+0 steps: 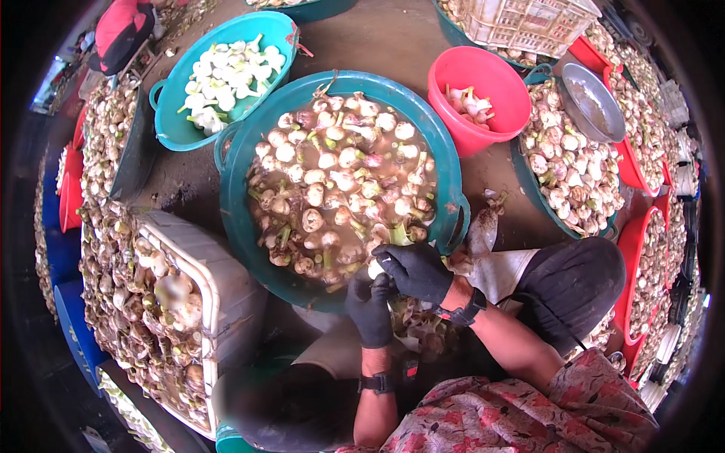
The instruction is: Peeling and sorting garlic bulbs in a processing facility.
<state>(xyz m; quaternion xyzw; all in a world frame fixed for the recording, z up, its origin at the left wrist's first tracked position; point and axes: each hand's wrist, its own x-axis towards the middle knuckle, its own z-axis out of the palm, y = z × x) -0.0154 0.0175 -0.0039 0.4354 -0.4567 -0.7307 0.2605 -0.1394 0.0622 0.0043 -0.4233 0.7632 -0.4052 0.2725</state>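
My left hand, in a black glove, is closed around a white garlic bulb at the near rim of a large green tub. On the same bulb, from the right, are the fingers of my gloved right hand; whether they hold a small tool is hidden. Muddy water fills the tub, and many unpeeled garlic bulbs with cut stems float in it. Below my hands, a heap of loose garlic skins lies between my legs.
A teal basin of clean white bulbs stands beyond the tub at left. A red bucket holds a few pinkish bulbs. A white crate of dirty garlic is at left. At right, a metal bowl rests on a heaped tub. Another person sits far left.
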